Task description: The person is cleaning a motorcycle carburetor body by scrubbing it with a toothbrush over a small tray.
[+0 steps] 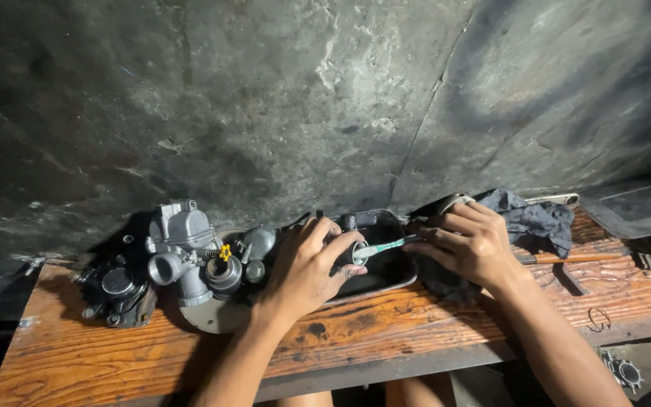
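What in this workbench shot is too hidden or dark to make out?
Head view only:
- The small part in the left hand: fingers wrap it, so its shape is unclear.
- The brush handle: covered by the right hand.
- The inside of the dark tray: too dim to tell its contents.
- The black parts left of the carburetor: lost in shadow.
- The round item at bottom right: under the bench, partly cut off.

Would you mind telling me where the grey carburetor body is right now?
In the head view, the grey carburetor body stands on the wooden bench, just left of the left hand and right of a dark metal part.
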